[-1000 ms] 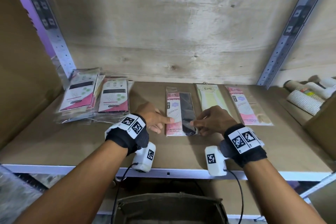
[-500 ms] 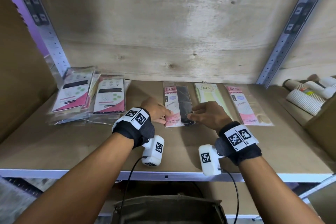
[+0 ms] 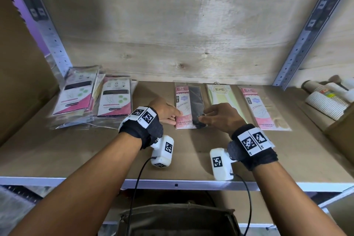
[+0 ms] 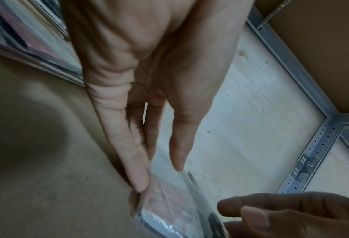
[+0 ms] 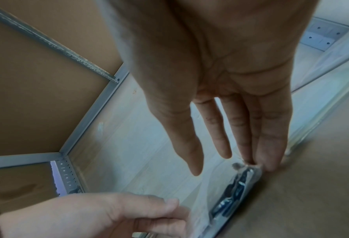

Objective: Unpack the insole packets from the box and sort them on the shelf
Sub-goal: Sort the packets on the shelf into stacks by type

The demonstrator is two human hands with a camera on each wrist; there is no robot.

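A pink-and-black insole packet [image 3: 189, 105] lies flat mid-shelf. My left hand [image 3: 172, 119] touches its lower left edge with straight fingers, and my right hand [image 3: 206, 119] touches its lower right edge the same way. The left wrist view shows my left hand [image 4: 159, 173] with one fingertip [image 4: 141, 185] against the packet [image 4: 165, 202]. In the right wrist view my right hand [image 5: 230, 154] meets the packet's corner [image 5: 236, 185] with its outer fingers. To the right lie a yellow packet [image 3: 220, 94] and a pink-and-clear packet [image 3: 262, 107]. Two stacks of packets [image 3: 76, 99] [image 3: 115, 99] sit at the left.
The shelf board [image 3: 57, 155] ends at a white front rail [image 3: 176, 185]. Rolls of paper cups [image 3: 329, 101] and a cardboard box [image 3: 342, 130] stand at the right. A dark open container [image 3: 178, 220] sits below the shelf. Metal uprights flank the wooden back wall.
Both hands have slid the pink-and-black packet a little farther back on the shelf, and both forearms have reached further in.
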